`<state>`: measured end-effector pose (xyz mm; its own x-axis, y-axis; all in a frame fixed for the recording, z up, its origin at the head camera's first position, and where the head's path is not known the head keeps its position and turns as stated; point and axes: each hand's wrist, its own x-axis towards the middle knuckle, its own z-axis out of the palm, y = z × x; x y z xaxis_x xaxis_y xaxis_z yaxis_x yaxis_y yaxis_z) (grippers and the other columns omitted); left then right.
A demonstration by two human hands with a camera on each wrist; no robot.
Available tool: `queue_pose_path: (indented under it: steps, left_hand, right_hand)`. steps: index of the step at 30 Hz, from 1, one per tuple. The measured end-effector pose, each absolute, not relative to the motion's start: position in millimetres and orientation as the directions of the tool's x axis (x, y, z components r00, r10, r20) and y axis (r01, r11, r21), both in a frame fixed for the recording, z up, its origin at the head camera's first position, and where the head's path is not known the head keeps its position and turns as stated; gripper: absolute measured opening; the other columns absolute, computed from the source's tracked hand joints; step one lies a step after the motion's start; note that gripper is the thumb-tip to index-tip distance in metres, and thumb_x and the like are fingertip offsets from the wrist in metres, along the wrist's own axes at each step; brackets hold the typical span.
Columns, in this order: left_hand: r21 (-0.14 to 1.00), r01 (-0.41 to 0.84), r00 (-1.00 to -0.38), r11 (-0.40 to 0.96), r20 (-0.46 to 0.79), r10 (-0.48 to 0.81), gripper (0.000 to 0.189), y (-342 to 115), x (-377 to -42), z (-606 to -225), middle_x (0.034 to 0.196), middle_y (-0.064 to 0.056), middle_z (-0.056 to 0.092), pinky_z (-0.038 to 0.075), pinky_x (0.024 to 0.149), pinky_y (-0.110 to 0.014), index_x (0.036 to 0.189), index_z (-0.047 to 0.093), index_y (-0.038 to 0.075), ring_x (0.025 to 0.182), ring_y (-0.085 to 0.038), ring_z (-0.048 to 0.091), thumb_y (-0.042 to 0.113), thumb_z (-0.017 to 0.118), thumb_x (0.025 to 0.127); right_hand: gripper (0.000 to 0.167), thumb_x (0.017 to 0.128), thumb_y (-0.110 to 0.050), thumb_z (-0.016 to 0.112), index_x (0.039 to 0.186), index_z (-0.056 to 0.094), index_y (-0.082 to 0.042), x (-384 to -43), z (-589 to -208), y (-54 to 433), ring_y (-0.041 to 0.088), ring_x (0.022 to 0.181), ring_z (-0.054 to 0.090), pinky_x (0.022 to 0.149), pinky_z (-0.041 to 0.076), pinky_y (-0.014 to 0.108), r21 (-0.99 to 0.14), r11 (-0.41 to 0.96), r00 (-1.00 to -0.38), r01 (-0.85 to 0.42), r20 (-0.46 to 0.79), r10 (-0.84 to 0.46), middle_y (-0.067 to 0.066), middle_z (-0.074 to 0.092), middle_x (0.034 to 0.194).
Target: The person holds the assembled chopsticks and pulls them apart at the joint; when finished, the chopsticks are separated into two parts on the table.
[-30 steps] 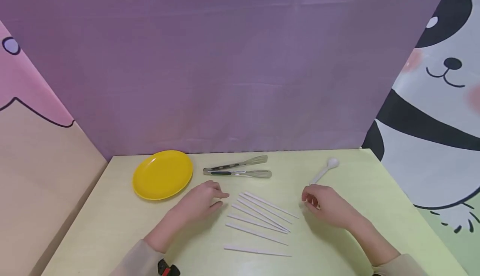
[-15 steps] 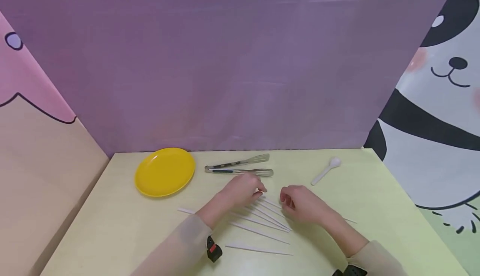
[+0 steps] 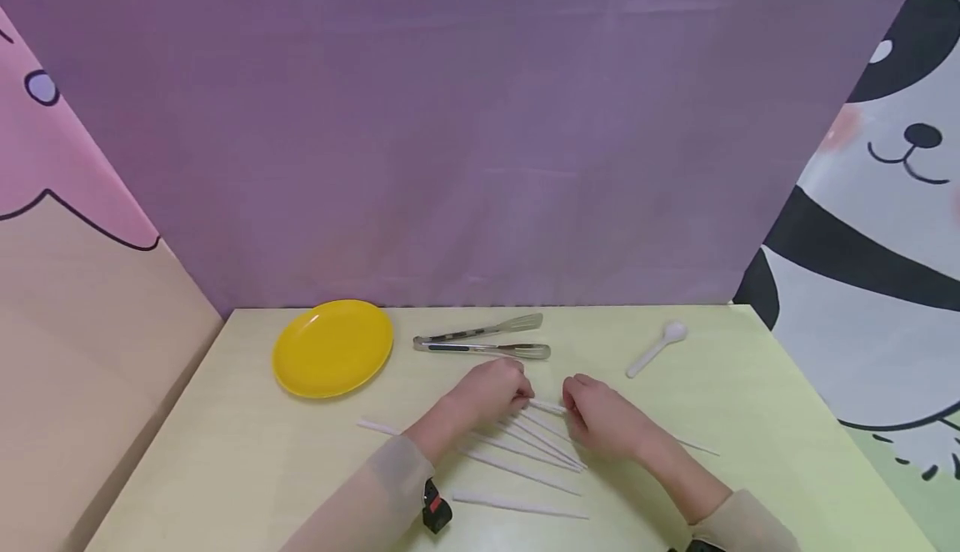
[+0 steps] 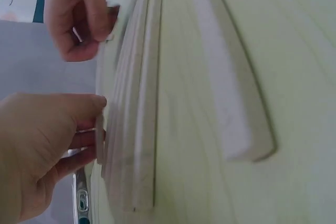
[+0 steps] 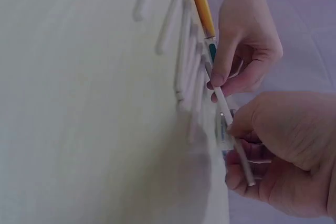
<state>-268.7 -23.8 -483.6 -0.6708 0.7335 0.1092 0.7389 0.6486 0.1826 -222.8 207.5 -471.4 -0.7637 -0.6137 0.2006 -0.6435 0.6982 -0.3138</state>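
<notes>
My left hand (image 3: 491, 385) and right hand (image 3: 600, 414) are close together over the middle of the table. Between them runs one white tapered chopstick (image 5: 223, 100); in the right wrist view the left thumb and fingers pinch it, and the right thumb and fingers hold it nearer its other end. Parts of that chopstick are hidden in the fingers. Several more white chopsticks (image 3: 525, 474) lie fanned out below the hands, partly covered by the left forearm. One chopstick end (image 3: 377, 427) shows left of that forearm, and a thin tip (image 3: 697, 447) right of the right wrist.
A yellow plate (image 3: 333, 350) sits at the back left of the pale table (image 3: 247, 469). Metal tongs (image 3: 480, 348), spread apart, lie behind the left hand, and a white spoon (image 3: 656, 350) behind the right. A purple backdrop (image 3: 480, 135) borders the far edge.
My left hand has moved right and my right hand left, until they are close together. A chopstick that lay on the table is now held between them.
</notes>
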Motion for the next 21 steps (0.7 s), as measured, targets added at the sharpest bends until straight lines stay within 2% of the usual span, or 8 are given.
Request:
queue_pose_path:
  steps: [4,8,11,13,16,18,21]
  left_hand:
    - [0.283,0.719,-0.69,0.635,0.18,0.701,0.009,-32,-262,-482,0.098,0.006,0.069,0.05,0.077,-0.014,0.101,0.078,0.015,0.083,-0.003,0.058,0.013,0.069,0.098]
    - [0.334,0.717,-0.692,0.612,0.231,0.684,0.008,-36,-253,-471,0.086,0.008,0.06,0.039,0.064,-0.015,0.095,0.067,0.018,0.073,-0.003,0.049,0.012,0.061,0.096]
    - [0.27,0.751,-0.66,0.602,0.271,0.701,0.014,-39,-245,-461,0.08,0.012,0.061,0.031,0.055,-0.014,0.095,0.068,0.021,0.066,0.0,0.046,0.021,0.058,0.105]
    - [0.203,0.78,-0.624,0.592,0.312,0.716,0.02,-42,-240,-455,0.079,0.013,0.063,0.028,0.053,-0.013,0.095,0.071,0.023,0.063,0.001,0.045,0.028,0.057,0.109]
    - [0.125,0.815,-0.563,0.566,0.399,0.723,0.019,-47,-232,-447,0.079,0.014,0.069,0.026,0.052,-0.011,0.098,0.076,0.025,0.06,0.002,0.048,0.034,0.063,0.107]
    - [0.095,0.825,-0.535,0.557,0.448,0.716,0.016,-50,-227,-442,0.074,0.014,0.067,0.025,0.051,-0.01,0.096,0.078,0.025,0.058,0.002,0.05,0.033,0.067,0.105]
    - [0.057,0.813,-0.527,0.579,0.492,0.693,0.016,-55,-219,-437,0.073,0.011,0.068,0.029,0.049,-0.011,0.099,0.081,0.023,0.057,-0.001,0.056,0.032,0.069,0.104]
  right_hand:
    - [0.018,0.097,0.005,0.057,0.093,0.049,-0.01,-222,-464,203,0.004,0.069,0.037,0.063,0.038,0.022,-0.334,0.679,-0.752,-0.654,0.192,-0.63,-0.006,0.04,0.075]
    - [0.013,0.105,-0.001,0.055,0.096,0.054,-0.01,-220,-448,200,-0.001,0.064,0.033,0.061,0.035,0.019,-0.41,0.637,-0.739,-0.653,0.163,-0.654,-0.011,0.037,0.07]
    - [0.021,0.108,-0.008,0.057,0.089,0.057,-0.014,-217,-435,198,-0.004,0.062,0.03,0.06,0.034,0.018,-0.443,0.601,-0.72,-0.665,0.17,-0.673,-0.015,0.037,0.069]
    - [0.028,0.109,-0.01,0.057,0.082,0.054,-0.018,-215,-428,197,-0.006,0.061,0.028,0.06,0.032,0.017,-0.443,0.579,-0.701,-0.684,0.182,-0.689,-0.017,0.034,0.069]
    - [0.031,0.109,-0.01,0.058,0.08,0.05,-0.021,-213,-422,197,-0.007,0.06,0.023,0.059,0.028,0.015,-0.441,0.537,-0.664,-0.719,0.208,-0.719,-0.019,0.028,0.069]
    - [0.032,0.109,-0.01,0.058,0.08,0.049,-0.021,-213,-419,197,-0.007,0.06,0.022,0.059,0.026,0.014,-0.437,0.503,-0.635,-0.745,0.236,-0.736,-0.018,0.025,0.069]
    - [0.03,0.109,-0.01,0.057,0.082,0.05,-0.02,-215,-417,197,-0.008,0.061,0.022,0.058,0.027,0.013,-0.427,0.462,-0.598,-0.777,0.275,-0.752,-0.018,0.024,0.069]
